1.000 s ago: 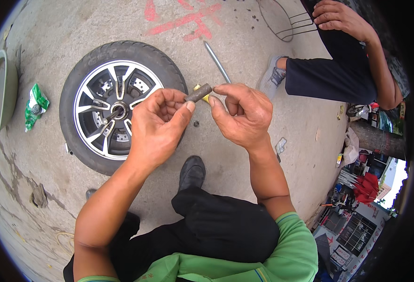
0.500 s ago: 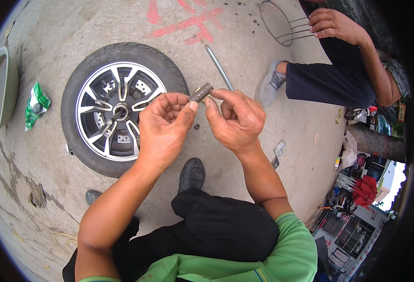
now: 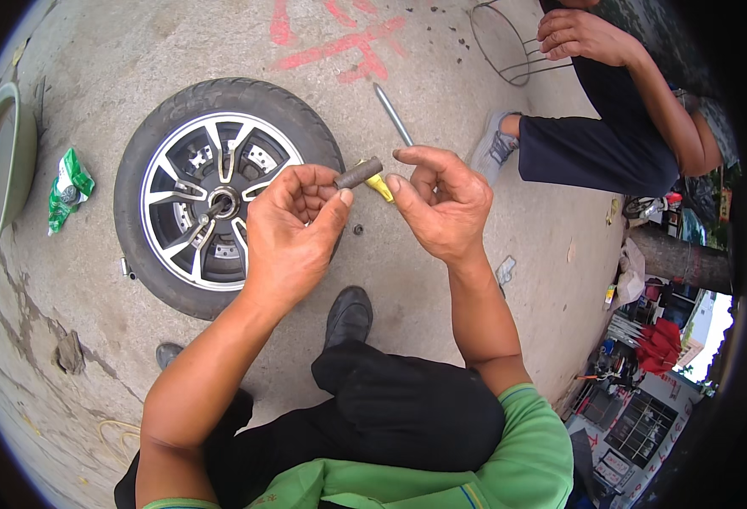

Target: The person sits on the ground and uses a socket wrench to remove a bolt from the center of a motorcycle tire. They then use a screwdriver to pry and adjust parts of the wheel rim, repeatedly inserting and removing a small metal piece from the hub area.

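Observation:
Between the thumb and fingers of my left hand (image 3: 293,225) is a short, dull grey metal sleeve (image 3: 359,173), tilted with its free end up to the right. Just right of that end, my right hand (image 3: 445,204) is open, its thumb and forefinger apart with nothing between them. A yellow object (image 3: 379,187) shows behind the sleeve, partly covered, so its kind is unclear. Beyond my right hand, a shiny metal rod (image 3: 393,114) lies on the ground, its near end hidden by the fingers. Left of my hands a wheel (image 3: 229,93) with a black tyre lies flat, a shaft (image 3: 212,209) sticking out of its hub.
A greenish basin (image 3: 26,161) and a green-and-white packet (image 3: 70,191) are at the left. A small dark nut-like part (image 3: 357,229) lies near my shoe (image 3: 348,318). Another person's shoe (image 3: 494,144) and hand (image 3: 584,38) are at the right, by a wire frame (image 3: 522,81).
My right hand has moved off the sleeve to the right, and its thumb and forefinger have spread. The left hand keeps the sleeve in nearly the same place. More of the yellow object shows.

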`<state>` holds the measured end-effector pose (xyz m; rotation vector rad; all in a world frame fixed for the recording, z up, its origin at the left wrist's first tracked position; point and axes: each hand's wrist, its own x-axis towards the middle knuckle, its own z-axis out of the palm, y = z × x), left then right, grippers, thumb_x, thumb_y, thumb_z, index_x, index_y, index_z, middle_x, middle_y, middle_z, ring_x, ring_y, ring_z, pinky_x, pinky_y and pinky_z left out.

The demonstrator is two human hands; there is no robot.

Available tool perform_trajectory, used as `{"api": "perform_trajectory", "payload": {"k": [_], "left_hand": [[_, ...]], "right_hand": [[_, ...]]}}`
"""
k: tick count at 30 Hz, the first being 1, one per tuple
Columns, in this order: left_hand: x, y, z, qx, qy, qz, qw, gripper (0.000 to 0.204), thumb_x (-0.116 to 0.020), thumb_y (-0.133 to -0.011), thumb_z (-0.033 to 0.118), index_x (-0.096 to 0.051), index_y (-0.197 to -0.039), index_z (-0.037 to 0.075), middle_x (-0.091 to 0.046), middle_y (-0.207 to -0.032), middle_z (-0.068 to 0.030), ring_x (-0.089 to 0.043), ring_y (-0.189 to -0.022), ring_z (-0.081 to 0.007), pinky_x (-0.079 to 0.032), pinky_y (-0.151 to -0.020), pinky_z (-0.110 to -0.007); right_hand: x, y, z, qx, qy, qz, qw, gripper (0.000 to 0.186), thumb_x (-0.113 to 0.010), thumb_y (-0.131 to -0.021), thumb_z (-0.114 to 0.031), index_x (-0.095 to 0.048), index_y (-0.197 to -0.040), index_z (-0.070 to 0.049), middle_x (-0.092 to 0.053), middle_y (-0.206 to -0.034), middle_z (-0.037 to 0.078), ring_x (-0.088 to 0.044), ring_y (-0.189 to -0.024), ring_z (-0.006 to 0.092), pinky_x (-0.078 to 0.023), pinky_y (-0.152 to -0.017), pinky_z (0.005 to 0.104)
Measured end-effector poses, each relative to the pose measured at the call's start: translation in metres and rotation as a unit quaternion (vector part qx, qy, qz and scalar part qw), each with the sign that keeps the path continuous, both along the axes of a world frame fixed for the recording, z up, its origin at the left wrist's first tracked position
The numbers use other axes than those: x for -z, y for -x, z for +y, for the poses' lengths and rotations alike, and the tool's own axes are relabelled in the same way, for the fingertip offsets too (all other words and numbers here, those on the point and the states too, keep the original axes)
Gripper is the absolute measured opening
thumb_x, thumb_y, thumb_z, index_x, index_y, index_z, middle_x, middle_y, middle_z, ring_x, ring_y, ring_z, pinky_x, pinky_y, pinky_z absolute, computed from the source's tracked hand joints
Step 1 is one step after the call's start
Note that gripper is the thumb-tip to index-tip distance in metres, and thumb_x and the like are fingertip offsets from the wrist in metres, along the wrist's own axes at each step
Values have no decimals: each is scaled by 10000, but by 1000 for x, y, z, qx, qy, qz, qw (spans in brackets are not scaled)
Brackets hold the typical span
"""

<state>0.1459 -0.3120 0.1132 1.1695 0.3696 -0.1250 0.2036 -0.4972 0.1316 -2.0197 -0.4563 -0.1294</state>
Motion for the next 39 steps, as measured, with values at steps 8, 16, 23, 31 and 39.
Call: {"api": "perform_trajectory", "payload": {"k": [8, 16, 23, 31, 39], "left_hand": [[4, 3, -4, -1, -26, -12, 1000, 234, -728, -926, -3, -612, -1126, -45, -650, -920, -36, -606, -771, -65, -497, -679, -209], [-1, 7, -10, -28, -14, -21, 999, 258, -757, -899, 40, -626, -1098, -61, -668, -920, -67, -631, -800, -88, -543, -714, -232], [-1, 8, -11, -41, -11, -29, 999, 248, -756, -900, 29, -625, -1092, -59, -669, -918, -68, -633, -792, -90, -546, -708, -233], [2, 8, -13, -47, -8, -48, 998, 248, -754, -902, 24, -623, -1097, -56, -669, -919, -65, -632, -795, -84, -546, -705, -230], [1, 8, -10, -35, -6, -35, 999, 218, -712, -919, -48, -615, -1114, -44, -649, -949, -40, -608, -807, -59, -494, -696, -201]], "right_hand": [[2, 6, 6, 1, 72, -136, 988, 259, -826, -749, -6, -732, -987, -43, -470, -552, -7, -406, -458, 69, -306, -447, 265], [3, 18, 19, 41, 56, -113, 991, 248, -829, -745, 19, -728, -971, -2, -514, -574, 8, -411, -456, 64, -310, -437, 258], [1, 20, 20, 63, 69, -93, 991, 248, -833, -754, 13, -736, -982, 11, -549, -602, 11, -411, -469, 45, -315, -442, 246], [2, 19, 20, 63, 66, -92, 992, 258, -838, -749, 11, -734, -985, 11, -541, -595, 9, -409, -470, 45, -318, -445, 243], [2, 17, 20, 49, 62, -88, 993, 306, -845, -731, 4, -723, -1011, 10, -532, -606, 4, -405, -481, 50, -324, -452, 244]]}}
